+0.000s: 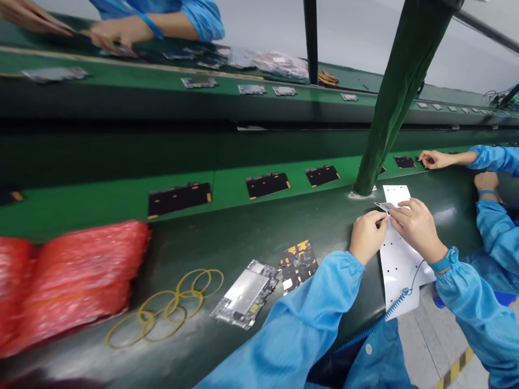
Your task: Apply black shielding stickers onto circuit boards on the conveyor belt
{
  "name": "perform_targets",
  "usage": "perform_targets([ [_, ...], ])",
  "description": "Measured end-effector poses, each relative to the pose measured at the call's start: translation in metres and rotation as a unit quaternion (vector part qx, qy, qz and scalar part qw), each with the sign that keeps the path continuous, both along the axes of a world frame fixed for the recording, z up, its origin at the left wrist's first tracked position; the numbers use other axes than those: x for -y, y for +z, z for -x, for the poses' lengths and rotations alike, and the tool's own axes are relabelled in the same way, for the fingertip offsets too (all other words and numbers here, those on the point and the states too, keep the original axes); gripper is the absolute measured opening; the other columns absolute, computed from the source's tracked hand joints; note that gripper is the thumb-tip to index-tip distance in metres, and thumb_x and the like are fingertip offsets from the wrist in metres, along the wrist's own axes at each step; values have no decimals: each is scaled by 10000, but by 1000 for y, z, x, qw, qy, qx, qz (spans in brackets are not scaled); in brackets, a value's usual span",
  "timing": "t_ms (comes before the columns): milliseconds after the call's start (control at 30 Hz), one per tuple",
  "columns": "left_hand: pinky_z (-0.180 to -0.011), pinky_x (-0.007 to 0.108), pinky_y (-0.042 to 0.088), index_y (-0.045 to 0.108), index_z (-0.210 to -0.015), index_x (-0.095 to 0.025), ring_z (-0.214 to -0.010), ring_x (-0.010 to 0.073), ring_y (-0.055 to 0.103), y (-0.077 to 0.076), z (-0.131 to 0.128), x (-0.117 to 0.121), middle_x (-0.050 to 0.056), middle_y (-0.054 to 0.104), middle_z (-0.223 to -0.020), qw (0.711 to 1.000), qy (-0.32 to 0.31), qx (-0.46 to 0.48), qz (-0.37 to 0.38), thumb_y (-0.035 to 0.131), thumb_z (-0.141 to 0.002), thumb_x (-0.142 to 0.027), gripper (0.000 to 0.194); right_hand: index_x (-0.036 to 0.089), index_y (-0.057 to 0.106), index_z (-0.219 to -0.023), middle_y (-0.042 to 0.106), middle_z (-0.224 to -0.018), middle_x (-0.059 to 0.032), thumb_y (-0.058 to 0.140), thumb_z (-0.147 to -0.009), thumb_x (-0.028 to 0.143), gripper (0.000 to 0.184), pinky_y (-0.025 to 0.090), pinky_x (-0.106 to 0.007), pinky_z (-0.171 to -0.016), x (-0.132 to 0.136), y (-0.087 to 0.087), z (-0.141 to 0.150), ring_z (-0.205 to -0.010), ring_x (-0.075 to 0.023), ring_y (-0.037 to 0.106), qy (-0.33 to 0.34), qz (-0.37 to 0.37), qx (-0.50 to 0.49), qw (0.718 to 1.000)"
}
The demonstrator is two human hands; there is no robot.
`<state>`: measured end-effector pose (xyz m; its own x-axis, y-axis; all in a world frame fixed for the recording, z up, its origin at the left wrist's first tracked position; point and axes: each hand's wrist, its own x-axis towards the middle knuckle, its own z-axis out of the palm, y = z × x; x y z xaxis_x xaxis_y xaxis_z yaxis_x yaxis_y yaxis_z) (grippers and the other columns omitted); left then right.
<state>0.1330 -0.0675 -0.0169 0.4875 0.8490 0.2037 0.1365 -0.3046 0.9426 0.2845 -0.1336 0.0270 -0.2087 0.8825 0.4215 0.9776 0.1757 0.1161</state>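
Observation:
My left hand (367, 235) and my right hand (417, 227) meet over a white sheet (399, 265) with small black dots at the dark bench edge. Both pinch a small thin grey piece (384, 207) between their fingertips. My sleeves are blue, and a blue wrist strap with a coiled cord (395, 305) hangs from my right wrist. To my left lie two circuit boards, one with a silver shield (245, 294) and one dark with orange patches (299, 263).
Yellow rubber bands (170, 310) and red bubble-wrap bags (68, 275) lie at left. Dark boards (267, 185) ride the green belt. A green post (395, 97) rises behind my hands. A co-worker's hand (433, 159) reaches at right; another person's hands (109, 32) work across the line.

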Motion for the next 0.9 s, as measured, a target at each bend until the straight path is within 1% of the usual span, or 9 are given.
perform_targets([
  [133,-836,298,522,793,-829,-211,-852,197,710,0,0,0,40,776,-879,999,-4,-28,-30,624,-908,-89,223,251,836,-1036,830,-953,-57,581,-1027,175,266,524,-475,-1065,-1,0,-4,-1037,-249,733,5,1,-15,1000],
  [267,-822,288,525,809,-896,-218,-835,189,714,-2,-1,0,34,788,-905,998,0,-41,-42,633,-908,-86,220,234,834,-1045,833,-972,-62,593,-1007,162,255,554,-471,-1066,-2,-1,-11,-996,-238,766,28,-7,-30,999],
  [400,-828,293,538,820,-900,-224,-854,198,732,-4,-2,-1,44,804,-941,998,2,-48,-42,663,-923,-126,186,221,833,-1063,839,-1027,-84,640,-995,215,204,576,-486,-1079,-3,-1,-15,-1009,-247,791,27,22,-46,998],
  [567,-878,310,541,827,-873,-225,-923,222,750,-3,-2,-2,59,818,-973,998,-5,-48,-40,684,-935,-157,170,235,842,-1034,845,-1030,-79,628,-977,174,230,570,-517,-1106,-3,1,-13,-1044,-252,802,20,45,-55,997],
  [667,-839,302,531,821,-830,-223,-874,213,741,1,-1,-1,58,815,-930,998,-4,-43,-34,670,-936,-161,195,234,840,-1005,846,-1022,-77,595,-974,155,259,560,-518,-1125,-3,2,-11,-1050,-248,803,19,34,-54,998],
  [733,-790,290,516,819,-817,-215,-805,200,722,4,-1,0,54,806,-873,999,0,-38,-25,663,-933,-168,200,230,834,-975,846,-1012,-72,576,-985,169,265,567,-498,-1117,-2,2,-10,-1032,-243,807,21,22,-68,997],
  [800,-738,277,494,817,-806,-206,-724,180,687,6,-1,0,40,785,-795,999,2,-31,-13,660,-923,-172,199,238,827,-953,845,-998,-56,565,-989,189,269,591,-456,-1076,-1,2,-10,-982,-234,812,1,13,-93,996],
  [900,-681,256,460,809,-779,-195,-640,150,626,6,0,0,8,736,-678,1000,4,-23,12,661,-888,-149,189,233,819,-957,846,-996,-59,555,-972,197,266,634,-359,-893,1,2,-12,-895,-229,813,-48,2,-126,991],
])
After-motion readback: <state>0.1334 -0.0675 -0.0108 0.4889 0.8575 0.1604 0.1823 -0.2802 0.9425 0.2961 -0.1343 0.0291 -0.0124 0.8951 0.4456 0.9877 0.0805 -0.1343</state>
